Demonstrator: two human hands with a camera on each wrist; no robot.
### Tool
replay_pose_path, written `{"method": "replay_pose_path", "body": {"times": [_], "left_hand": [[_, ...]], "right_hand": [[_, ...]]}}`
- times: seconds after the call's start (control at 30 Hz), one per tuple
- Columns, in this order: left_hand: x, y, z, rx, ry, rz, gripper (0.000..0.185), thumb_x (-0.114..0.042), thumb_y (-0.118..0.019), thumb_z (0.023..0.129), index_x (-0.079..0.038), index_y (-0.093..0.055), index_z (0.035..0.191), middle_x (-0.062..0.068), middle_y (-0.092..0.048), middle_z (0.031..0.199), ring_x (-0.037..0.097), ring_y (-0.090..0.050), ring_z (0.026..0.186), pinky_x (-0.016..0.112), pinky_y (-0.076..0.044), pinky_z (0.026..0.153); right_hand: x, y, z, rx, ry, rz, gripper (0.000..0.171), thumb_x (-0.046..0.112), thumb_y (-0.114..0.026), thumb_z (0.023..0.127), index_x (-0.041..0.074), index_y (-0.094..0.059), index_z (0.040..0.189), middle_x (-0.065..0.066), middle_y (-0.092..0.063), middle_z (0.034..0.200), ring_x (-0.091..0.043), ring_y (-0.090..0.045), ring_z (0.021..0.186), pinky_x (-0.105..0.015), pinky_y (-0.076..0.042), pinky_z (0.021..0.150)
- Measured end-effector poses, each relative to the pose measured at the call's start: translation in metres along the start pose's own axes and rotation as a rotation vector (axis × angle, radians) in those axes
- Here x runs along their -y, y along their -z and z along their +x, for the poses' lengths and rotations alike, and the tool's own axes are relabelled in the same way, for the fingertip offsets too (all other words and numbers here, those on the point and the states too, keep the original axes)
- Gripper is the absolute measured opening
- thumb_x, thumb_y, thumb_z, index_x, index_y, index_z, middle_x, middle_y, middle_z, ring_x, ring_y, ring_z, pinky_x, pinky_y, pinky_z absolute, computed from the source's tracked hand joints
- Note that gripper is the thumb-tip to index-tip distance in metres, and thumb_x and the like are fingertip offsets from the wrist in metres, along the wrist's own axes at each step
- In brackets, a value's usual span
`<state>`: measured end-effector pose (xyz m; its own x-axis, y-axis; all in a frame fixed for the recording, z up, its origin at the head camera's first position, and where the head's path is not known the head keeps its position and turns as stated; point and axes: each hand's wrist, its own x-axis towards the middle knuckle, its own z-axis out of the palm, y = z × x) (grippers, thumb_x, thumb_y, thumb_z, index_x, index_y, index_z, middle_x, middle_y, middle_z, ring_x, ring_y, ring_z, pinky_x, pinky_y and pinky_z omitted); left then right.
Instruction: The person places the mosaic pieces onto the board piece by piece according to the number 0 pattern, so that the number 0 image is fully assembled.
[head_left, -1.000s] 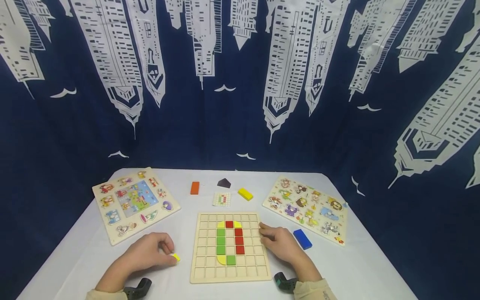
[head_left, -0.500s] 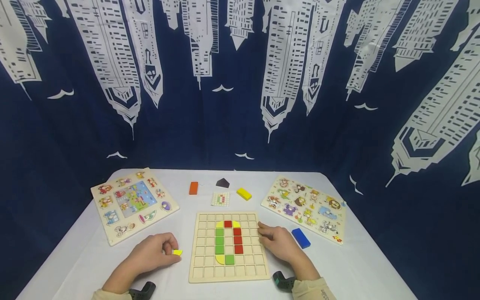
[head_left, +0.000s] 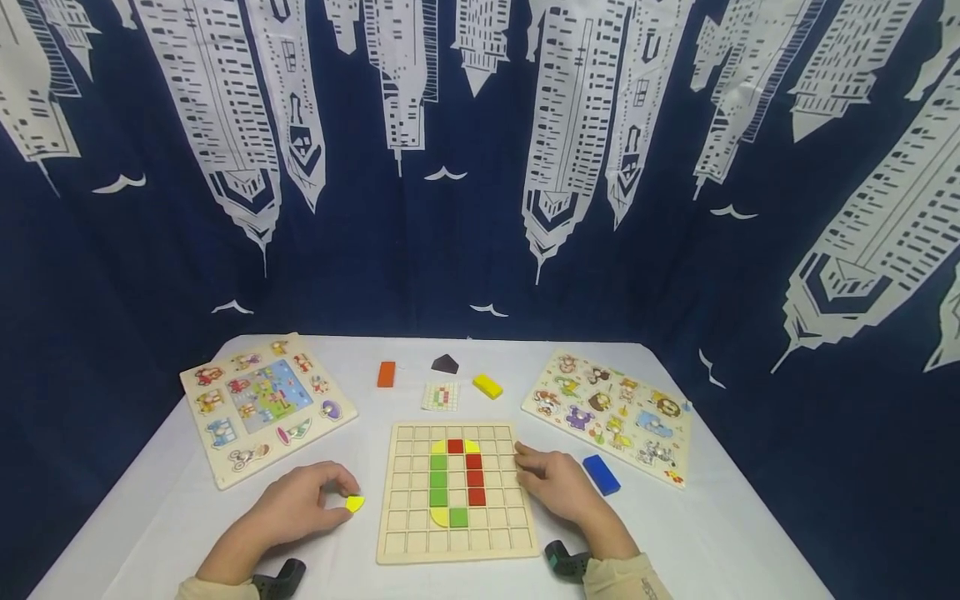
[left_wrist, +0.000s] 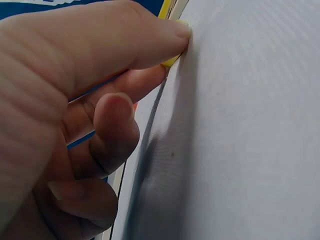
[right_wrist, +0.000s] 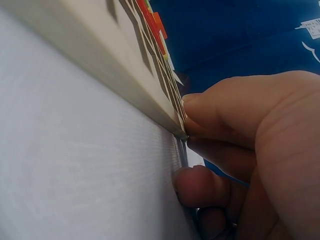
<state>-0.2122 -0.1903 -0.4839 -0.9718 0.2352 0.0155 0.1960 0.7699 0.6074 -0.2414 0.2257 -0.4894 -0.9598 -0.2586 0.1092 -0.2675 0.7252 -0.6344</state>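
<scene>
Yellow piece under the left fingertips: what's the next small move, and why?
Probably lift the yellow quarter-round piece and carry it right to the grid board. The left hand pinches it on the white table just off the board's left edge, the right hand steadies the right edge, and the oval's lower right corner looks unfilled.
</scene>
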Motion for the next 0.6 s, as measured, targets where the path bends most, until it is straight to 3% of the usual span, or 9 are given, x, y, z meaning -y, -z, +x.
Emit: {"method": "replay_pose_path", "body": {"times": [0.23,0.5,0.6], "left_hand": [[-0.002,-0.002,0.001,-0.031,0.01,0.023,0.031,-0.021,-0.092,0.072,-0.032,-0.07,0.091,-0.017,-0.064,0.086,0.01,-0.048,0.06,0.025,-0.039,0.054],[-0.01,-0.011,0.005,-0.084,0.037,0.007,0.03,-0.024,-0.091,0.073,-0.034,-0.07,0.091,-0.018,-0.067,0.088,0.009,-0.052,0.068,0.024,-0.043,0.061],[-0.017,-0.016,0.005,-0.093,0.012,-0.009,0.029,-0.025,-0.091,0.073,-0.034,-0.07,0.092,-0.018,-0.066,0.088,0.009,-0.051,0.066,0.025,-0.042,0.059]], "right_hand": [[0.002,0.0,0.0,0.005,0.006,0.01,0.033,0.018,-0.069,0.098,0.006,-0.071,0.128,-0.006,-0.06,0.147,-0.038,-0.053,0.139,-0.056,-0.039,0.113],[0.003,0.001,0.0,0.002,-0.01,0.011,0.033,0.018,-0.069,0.098,0.006,-0.072,0.128,-0.005,-0.059,0.147,-0.037,-0.052,0.14,-0.056,-0.039,0.114],[0.002,0.001,0.0,0.003,-0.016,0.005,0.033,0.018,-0.069,0.097,0.007,-0.072,0.128,-0.004,-0.059,0.147,-0.036,-0.052,0.14,-0.056,-0.039,0.114]]}}
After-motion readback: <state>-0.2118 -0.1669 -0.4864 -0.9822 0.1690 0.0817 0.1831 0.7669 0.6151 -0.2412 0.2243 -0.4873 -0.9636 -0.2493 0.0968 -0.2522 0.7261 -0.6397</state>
